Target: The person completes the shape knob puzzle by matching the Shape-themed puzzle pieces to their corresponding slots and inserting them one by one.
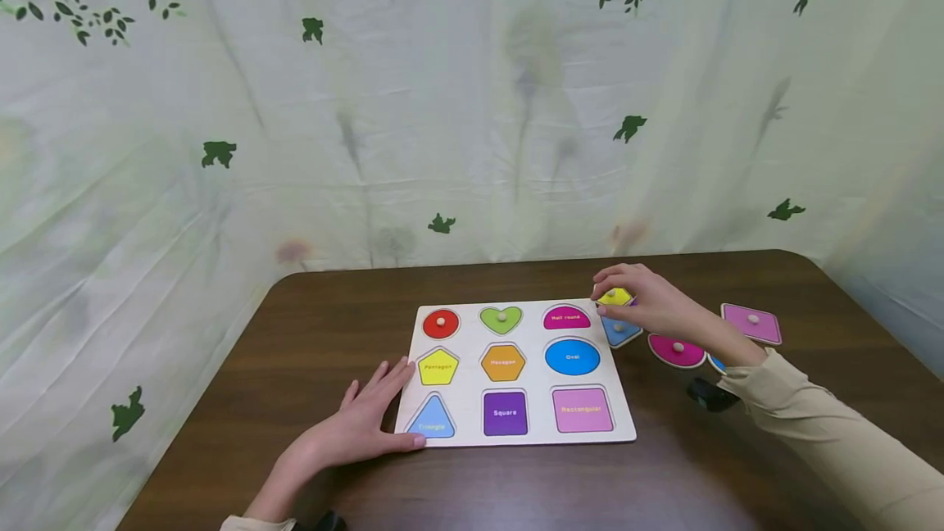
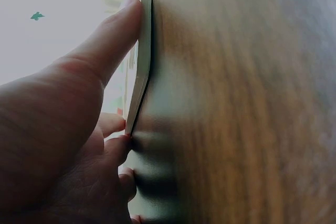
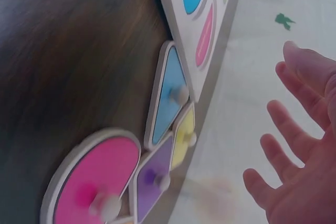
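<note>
A white shape-puzzle board (image 1: 469,326) lies flat on the table. A red circle piece (image 1: 441,323) and a green heart piece (image 1: 501,319), both with knobs, sit in its top row; other spaces show printed labels. My left hand (image 1: 354,424) rests along the board's left edge, its thumb (image 2: 113,38) touching the near left corner. Above the board's far right corner hovers my right hand (image 1: 660,306), fingers loosely bent and holding nothing. Below it are a blue triangle piece (image 3: 167,98), a yellow piece (image 3: 184,135) and a purple piece (image 3: 152,174).
Right of the board lie a magenta rounded piece (image 1: 674,349), a pink rectangle piece (image 1: 752,322) and a blue piece (image 1: 716,363) partly hidden by my right wrist. Behind the brown table (image 1: 354,293) hangs a leaf-patterned curtain (image 1: 472,105).
</note>
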`<action>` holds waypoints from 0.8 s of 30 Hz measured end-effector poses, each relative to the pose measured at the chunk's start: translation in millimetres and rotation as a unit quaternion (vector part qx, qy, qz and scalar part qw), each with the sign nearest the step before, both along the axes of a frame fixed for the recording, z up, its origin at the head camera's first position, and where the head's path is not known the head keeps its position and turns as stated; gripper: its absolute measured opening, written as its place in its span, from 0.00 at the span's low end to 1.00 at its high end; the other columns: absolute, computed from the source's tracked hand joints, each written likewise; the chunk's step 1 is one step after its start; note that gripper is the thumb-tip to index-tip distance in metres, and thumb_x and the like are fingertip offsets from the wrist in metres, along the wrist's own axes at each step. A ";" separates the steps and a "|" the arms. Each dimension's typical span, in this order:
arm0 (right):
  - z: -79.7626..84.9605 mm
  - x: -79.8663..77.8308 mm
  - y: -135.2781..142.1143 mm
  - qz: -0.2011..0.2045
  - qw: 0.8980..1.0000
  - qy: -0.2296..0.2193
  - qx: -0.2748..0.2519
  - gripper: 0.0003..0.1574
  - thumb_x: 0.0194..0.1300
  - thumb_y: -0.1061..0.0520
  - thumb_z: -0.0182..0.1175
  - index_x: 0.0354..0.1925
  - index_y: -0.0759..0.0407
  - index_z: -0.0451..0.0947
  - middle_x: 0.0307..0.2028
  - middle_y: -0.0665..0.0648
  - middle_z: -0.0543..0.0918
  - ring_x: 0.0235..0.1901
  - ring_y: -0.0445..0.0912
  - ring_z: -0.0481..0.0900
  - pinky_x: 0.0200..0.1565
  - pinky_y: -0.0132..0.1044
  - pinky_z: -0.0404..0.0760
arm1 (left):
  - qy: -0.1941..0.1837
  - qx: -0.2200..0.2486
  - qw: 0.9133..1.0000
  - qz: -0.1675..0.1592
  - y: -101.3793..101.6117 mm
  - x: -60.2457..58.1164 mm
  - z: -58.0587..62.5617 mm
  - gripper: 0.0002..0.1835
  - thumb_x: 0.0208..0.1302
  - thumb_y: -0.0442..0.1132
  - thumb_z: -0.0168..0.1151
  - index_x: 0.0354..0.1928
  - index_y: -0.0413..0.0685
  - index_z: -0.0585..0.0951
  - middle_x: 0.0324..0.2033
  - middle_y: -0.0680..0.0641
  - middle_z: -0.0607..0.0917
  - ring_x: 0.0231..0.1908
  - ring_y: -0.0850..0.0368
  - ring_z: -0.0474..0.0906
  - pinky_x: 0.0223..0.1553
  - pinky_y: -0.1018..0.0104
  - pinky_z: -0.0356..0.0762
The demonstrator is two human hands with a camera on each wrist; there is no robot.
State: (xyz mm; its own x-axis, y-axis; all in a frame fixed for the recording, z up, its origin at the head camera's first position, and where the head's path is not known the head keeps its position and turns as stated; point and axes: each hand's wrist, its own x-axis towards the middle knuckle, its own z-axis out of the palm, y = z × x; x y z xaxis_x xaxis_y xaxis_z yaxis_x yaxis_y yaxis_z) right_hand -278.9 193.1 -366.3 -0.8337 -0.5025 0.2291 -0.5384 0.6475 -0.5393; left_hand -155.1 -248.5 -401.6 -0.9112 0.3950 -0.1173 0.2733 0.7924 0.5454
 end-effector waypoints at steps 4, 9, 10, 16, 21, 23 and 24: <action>0.1 6.9 11.6 -0.017 1.000 -0.003 0.005 0.14 0.60 0.57 0.71 0.45 0.56 0.84 0.58 0.62 0.76 0.60 0.62 0.67 0.51 0.61 0.77 | -0.003 0.000 1.000 0.001 -0.2 -0.1 0.4 0.57 0.52 0.65 0.70 0.77 0.45 0.55 0.75 0.42 0.55 0.74 0.37 0.40 0.64 0.28 0.33; -4.5 14.9 28.1 -0.030 0.999 -0.006 0.017 0.13 0.59 0.58 0.71 0.44 0.56 0.85 0.58 0.63 0.76 0.60 0.63 0.65 0.52 0.65 0.74 | -0.004 -0.001 1.000 -0.001 0.1 -1.2 0.6 0.57 0.52 0.66 0.70 0.77 0.46 0.55 0.75 0.42 0.55 0.74 0.37 0.40 0.64 0.27 0.33; -6.1 16.4 31.4 -0.029 0.999 -0.007 0.018 0.13 0.58 0.58 0.71 0.44 0.56 0.85 0.57 0.64 0.76 0.60 0.64 0.65 0.52 0.65 0.74 | -0.004 -0.001 1.000 -0.001 0.4 -1.3 0.7 0.57 0.52 0.65 0.70 0.77 0.46 0.55 0.75 0.42 0.55 0.74 0.37 0.40 0.64 0.27 0.32; -11.6 29.3 49.0 -0.029 0.999 -0.004 0.026 0.12 0.55 0.59 0.74 0.40 0.54 0.86 0.55 0.64 0.78 0.58 0.64 0.66 0.50 0.63 0.76 | -0.005 0.003 1.000 0.001 1.2 -1.2 1.2 0.57 0.52 0.65 0.71 0.77 0.46 0.56 0.75 0.42 0.55 0.74 0.37 0.40 0.64 0.28 0.32; -14.5 37.4 63.3 -0.035 0.999 -0.015 0.019 0.11 0.56 0.59 0.73 0.40 0.54 0.85 0.55 0.65 0.77 0.59 0.65 0.64 0.50 0.64 0.75 | -0.002 -0.002 1.000 0.004 0.8 -1.4 0.2 0.57 0.51 0.65 0.70 0.77 0.46 0.56 0.75 0.42 0.55 0.74 0.38 0.40 0.64 0.28 0.33; -16.6 39.0 68.3 -0.038 0.999 -0.017 0.019 0.11 0.57 0.58 0.72 0.40 0.53 0.85 0.55 0.65 0.77 0.59 0.65 0.64 0.50 0.63 0.76 | -0.003 -0.003 1.000 0.005 0.8 -1.7 -0.3 0.57 0.51 0.65 0.70 0.77 0.46 0.55 0.75 0.42 0.55 0.74 0.38 0.40 0.64 0.28 0.32; -17.7 39.6 70.7 -0.040 0.999 -0.016 0.020 0.10 0.57 0.57 0.72 0.40 0.53 0.85 0.55 0.65 0.77 0.58 0.65 0.64 0.49 0.63 0.76 | -0.004 -0.003 1.000 0.005 0.8 -1.9 -0.6 0.57 0.51 0.65 0.71 0.77 0.46 0.55 0.75 0.42 0.55 0.74 0.38 0.40 0.64 0.28 0.32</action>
